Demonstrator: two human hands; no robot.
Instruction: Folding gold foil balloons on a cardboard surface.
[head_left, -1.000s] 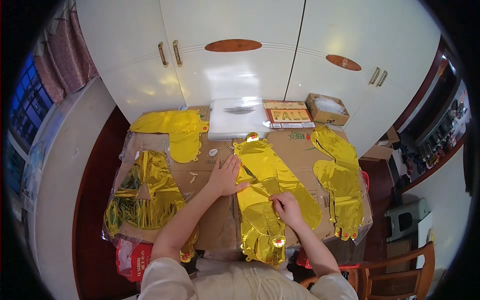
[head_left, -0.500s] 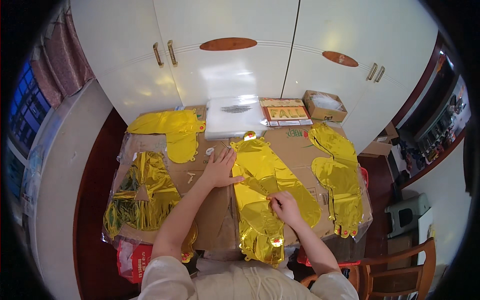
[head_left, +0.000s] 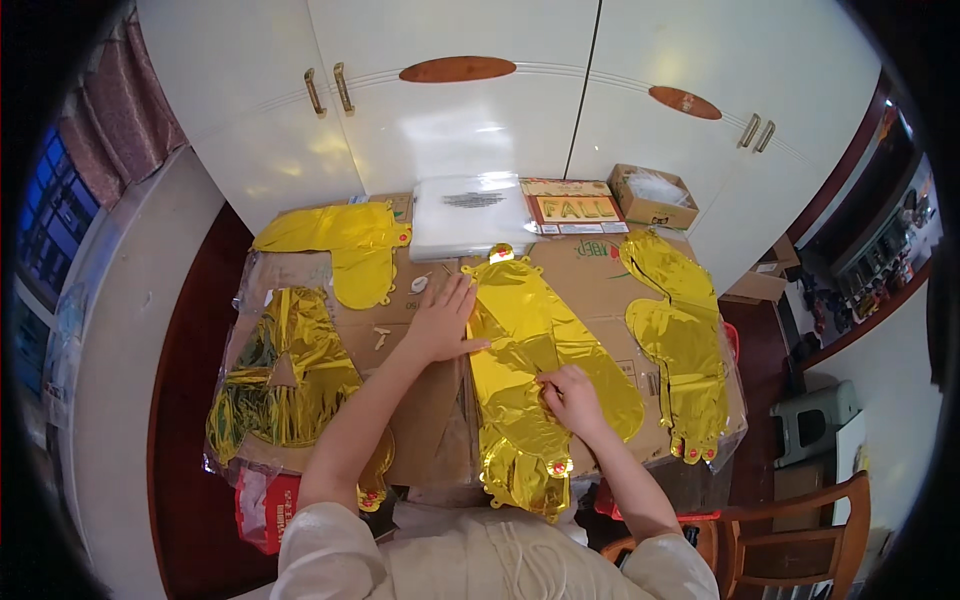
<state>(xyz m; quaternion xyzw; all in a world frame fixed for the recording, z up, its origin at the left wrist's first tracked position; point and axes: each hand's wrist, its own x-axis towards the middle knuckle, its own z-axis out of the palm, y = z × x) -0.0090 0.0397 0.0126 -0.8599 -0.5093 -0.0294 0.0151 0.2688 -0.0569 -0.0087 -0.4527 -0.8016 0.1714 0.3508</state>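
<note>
On the cardboard-covered table (head_left: 600, 285), a flat gold foil balloon (head_left: 545, 370) lies lengthwise at the centre, its top end near a stack of clear plastic sheets (head_left: 472, 212) at the far edge and its lower end hanging over the near edge.

The left hand (head_left: 440, 322) rests flat and open on the cardboard just left of the gold foil balloon. Its fingers are spread and its fingertips touch the balloon's left edge. It grips nothing.

The right hand (head_left: 572, 398) lies on the middle of the gold foil balloon. Its fingers are curled and pinch a fold of the foil at the balloon's centre line. How tightly the fingertips close is too small to tell.

Left of the gold foil balloon lies a crumpled heap of gold foil fringe (head_left: 285, 375). Beyond the fringe, towards the far left corner, lies a second flat gold balloon (head_left: 345, 240). Right of the centre balloon, a third gold balloon (head_left: 680, 340) lies along the table's right side. Behind it stands an open cardboard box (head_left: 652, 196), just beside a printed packet (head_left: 575, 207). White cupboard doors (head_left: 460, 110) stand behind the table. A wooden chair (head_left: 800, 540) stands near the table's near right corner.
</note>
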